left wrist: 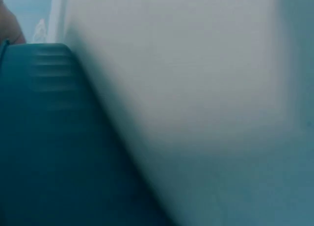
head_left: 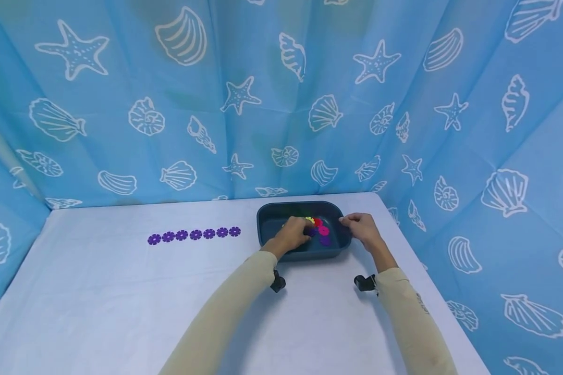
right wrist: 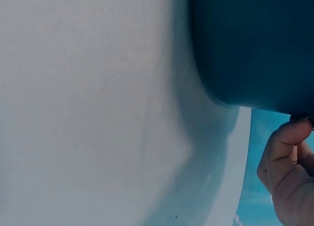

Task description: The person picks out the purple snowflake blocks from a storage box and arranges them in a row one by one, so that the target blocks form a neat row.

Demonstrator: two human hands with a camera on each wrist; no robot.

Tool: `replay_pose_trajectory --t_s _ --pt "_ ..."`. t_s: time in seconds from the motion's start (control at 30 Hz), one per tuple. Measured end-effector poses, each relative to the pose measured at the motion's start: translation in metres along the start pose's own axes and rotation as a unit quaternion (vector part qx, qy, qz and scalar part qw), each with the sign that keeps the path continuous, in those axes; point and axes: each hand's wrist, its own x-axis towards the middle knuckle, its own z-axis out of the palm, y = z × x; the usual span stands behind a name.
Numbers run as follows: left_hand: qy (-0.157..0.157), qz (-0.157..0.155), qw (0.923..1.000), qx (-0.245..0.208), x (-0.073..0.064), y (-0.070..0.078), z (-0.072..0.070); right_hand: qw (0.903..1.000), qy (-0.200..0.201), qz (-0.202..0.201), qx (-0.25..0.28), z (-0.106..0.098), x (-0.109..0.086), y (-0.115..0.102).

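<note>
A dark blue-grey plastic bin point(head_left: 305, 255) holds several flat, notched flower-shaped discs. My left hand point(head_left: 291, 233) reaches down into it with bent fingers, right at a purple disc point(head_left: 311, 231); whether the fingers pinch that disc I cannot tell. Close by lie a pink disc point(head_left: 323, 230), a red disc point(head_left: 318, 222), a yellow disc point(head_left: 310, 219) and another purple disc point(head_left: 325, 241). At the bin's right end, my right hand point(head_left: 362, 227) pinches the rim between thumb and fingers. The right wrist view shows this hand point(right wrist: 289, 172) at the bin's edge.
Left of the bin, several purple discs point(head_left: 195, 234) lie in a straight, spaced row on the white-covered table point(head_left: 122, 302). A blue curtain point(head_left: 262, 130) with white shells and starfish stands behind the table and along its sides.
</note>
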Motion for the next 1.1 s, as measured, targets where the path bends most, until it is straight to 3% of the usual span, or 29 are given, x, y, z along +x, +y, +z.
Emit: replay_pose_trajectory --t_s 0.43,0.67,1.1 --pt "0.0 0.016 0.9998 0.015 0.0016 -0.0051 0.0054 0.9999 -0.007 0.011 0.006 -0.0001 0.0025 0.0005" --pt "-0.024 0.015 0.999 0.034 0.0034 -0.0011 0.0048 0.9998 -0.014 0.017 -0.001 -0.0023 0.0038 -0.0015" --pt "-0.018 0.039 0.9967 0.07 0.0085 -0.0014 0.0074 0.9996 -0.015 0.022 0.004 -0.0019 0.0038 -0.0023"
